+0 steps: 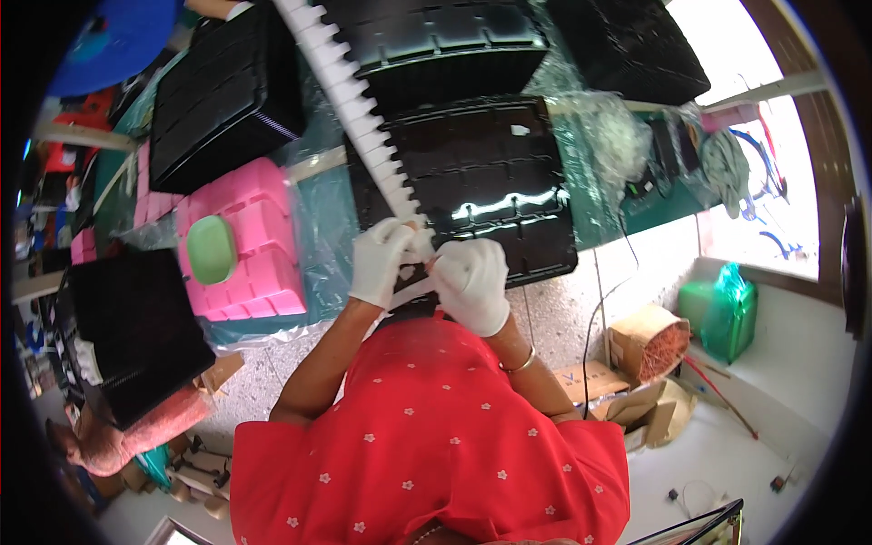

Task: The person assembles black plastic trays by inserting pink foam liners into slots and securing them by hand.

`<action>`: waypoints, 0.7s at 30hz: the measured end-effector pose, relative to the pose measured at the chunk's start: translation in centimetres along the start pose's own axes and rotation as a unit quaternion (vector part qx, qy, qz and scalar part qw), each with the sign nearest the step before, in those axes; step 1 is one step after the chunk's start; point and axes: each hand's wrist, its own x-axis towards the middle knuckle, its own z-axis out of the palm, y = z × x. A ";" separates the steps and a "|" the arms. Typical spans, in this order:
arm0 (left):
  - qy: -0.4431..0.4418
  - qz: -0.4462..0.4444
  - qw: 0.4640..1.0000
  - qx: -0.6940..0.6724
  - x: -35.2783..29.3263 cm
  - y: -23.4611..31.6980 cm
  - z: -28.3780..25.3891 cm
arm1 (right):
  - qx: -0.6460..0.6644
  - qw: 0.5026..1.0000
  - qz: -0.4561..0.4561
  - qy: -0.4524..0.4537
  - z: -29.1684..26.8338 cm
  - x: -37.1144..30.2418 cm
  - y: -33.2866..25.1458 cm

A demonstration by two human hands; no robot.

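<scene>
Black plastic, a glossy moulded tray [136, 336], sits at the left of the frame, and beside it a pale green dish [212, 250] rests on a pink moulded piece [263, 218]. From the top centre a white notched strip [356, 104] slants down to the middle, its lower end pinched in the gloved left hand [377, 263]. Just beside it, the gloved right hand [472, 283] has its fingers curled in tight; I can't tell what they grip. Behind both lies a large dark panel [495, 163] on the green surface [649, 215], with crumpled clear plastic [616, 136] at upper right.
</scene>
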 end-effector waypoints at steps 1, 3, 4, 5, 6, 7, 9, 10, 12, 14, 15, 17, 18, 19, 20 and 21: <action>0.008 0.035 0.999 -0.005 0.5 -0.6 -0.2 | -0.003 1.000 -0.016 0.001 -0.2 -0.5 -0.4; 0.009 0.002 0.999 -0.033 1.2 -1.4 -0.2 | -0.008 0.997 -0.010 0.073 -0.5 -1.5 -0.4; 0.019 -0.015 0.999 -0.046 1.2 -1.6 -0.2 | 0.030 0.994 0.051 0.093 -1.1 -2.3 0.4; 0.030 -0.031 0.997 -0.058 1.3 -1.8 -0.3 | 0.068 0.985 0.111 0.113 -1.5 -3.2 1.2; 0.008 -0.020 0.998 -0.060 1.4 -2.2 -0.5 | 0.015 0.960 0.199 0.194 -1.2 -4.6 2.3; 0.005 -0.020 0.998 -0.060 1.4 -2.3 -0.6 | 0.014 0.946 0.252 0.204 -1.6 -6.1 4.5; 0.012 -0.034 0.998 -0.053 1.3 -2.3 -0.3 | -0.015 0.908 0.356 0.222 -1.5 -9.7 9.1; 0.010 -0.035 0.998 -0.051 1.1 -2.2 -0.1 | -0.124 0.906 0.364 0.178 -2.1 -10.3 10.3; 0.003 -0.044 0.998 -0.051 0.7 -1.8 0.2 | -0.158 0.898 0.374 0.172 -1.7 -10.9 11.9; 0.004 -0.038 0.998 -0.056 0.6 -2.0 0.4 | -0.209 0.879 0.402 0.150 -1.5 -11.1 12.8; 0.005 -0.032 0.998 -0.062 0.6 -2.1 0.4 | -0.208 0.879 0.402 0.152 -1.6 -11.0 12.9; -0.001 -0.038 0.998 -0.051 0.6 -2.0 0.3 | -0.197 0.872 0.431 0.122 -1.7 -10.8 13.2; -0.007 -0.045 0.998 -0.042 0.6 -2.0 0.1 | -0.196 0.872 0.431 0.123 -1.8 -10.7 13.3; -0.007 -0.045 0.998 -0.041 0.7 -2.3 -0.1 | -0.195 0.870 0.438 0.112 -1.8 -10.5 13.3; -0.020 -0.046 0.998 -0.031 1.1 -2.8 -0.5 | -0.194 0.868 0.445 0.100 -1.9 -10.4 13.3; -0.032 -0.047 0.998 -0.025 1.2 -2.8 -0.8 | -0.194 0.870 0.443 0.099 -2.1 -10.0 13.1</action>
